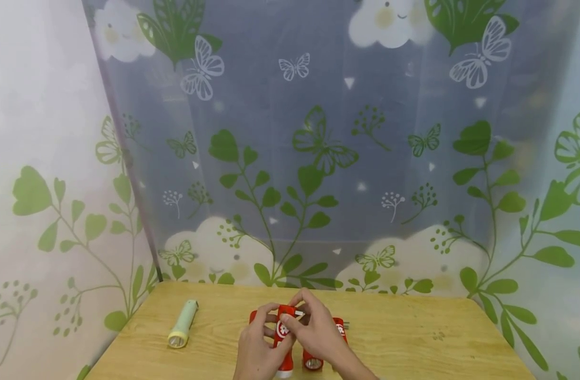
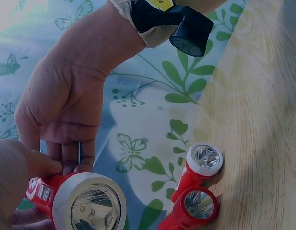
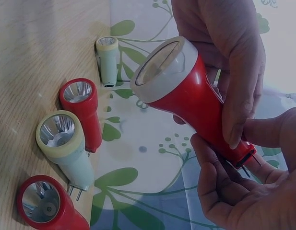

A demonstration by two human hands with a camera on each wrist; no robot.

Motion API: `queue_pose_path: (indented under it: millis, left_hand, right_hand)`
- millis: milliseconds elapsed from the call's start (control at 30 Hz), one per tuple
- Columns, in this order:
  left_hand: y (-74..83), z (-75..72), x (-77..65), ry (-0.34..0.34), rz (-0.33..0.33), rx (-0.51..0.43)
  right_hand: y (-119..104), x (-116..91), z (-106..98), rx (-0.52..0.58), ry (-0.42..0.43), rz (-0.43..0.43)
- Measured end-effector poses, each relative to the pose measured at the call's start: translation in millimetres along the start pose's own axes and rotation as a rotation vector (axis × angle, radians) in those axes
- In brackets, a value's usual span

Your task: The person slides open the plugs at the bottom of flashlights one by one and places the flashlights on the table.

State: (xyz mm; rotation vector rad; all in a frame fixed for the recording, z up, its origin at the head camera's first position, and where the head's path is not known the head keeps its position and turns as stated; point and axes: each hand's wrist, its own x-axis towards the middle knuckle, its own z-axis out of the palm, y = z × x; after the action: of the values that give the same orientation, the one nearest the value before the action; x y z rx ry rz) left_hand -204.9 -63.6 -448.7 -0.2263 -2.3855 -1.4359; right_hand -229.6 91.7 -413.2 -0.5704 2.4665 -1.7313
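Both hands hold a red flashlight with a white head (image 3: 188, 88) just above the table. In the right wrist view my left hand (image 3: 239, 62) grips its body, the thumb lying along the side. My right hand (image 3: 248, 191) has its fingers at the tail end, where two metal plug prongs stick out. From the head view, my left hand (image 1: 259, 345) is on the left of the flashlight (image 1: 284, 359) and my right hand (image 1: 320, 327) on the right, thumb against its upper part. A white round logo shows on the body.
A mint-green flashlight (image 1: 183, 324) lies at the table's left. Beneath and beside my right hand is a red flashlight (image 1: 312, 362). The right wrist view shows another mint flashlight (image 3: 61, 139) with prongs, between two red ones. A patterned curtain (image 1: 290, 158) hangs behind the wooden table (image 1: 413, 338).
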Motion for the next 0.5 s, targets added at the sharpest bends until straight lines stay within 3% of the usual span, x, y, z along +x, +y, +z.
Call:
queue_pose_path:
  millis: [500]
  left_hand:
    - [-2.6,0.7,-0.1,0.009,0.017,0.012]
  right_hand:
    - [0.8,0.1,3.2,0.0,0.009,0.001]
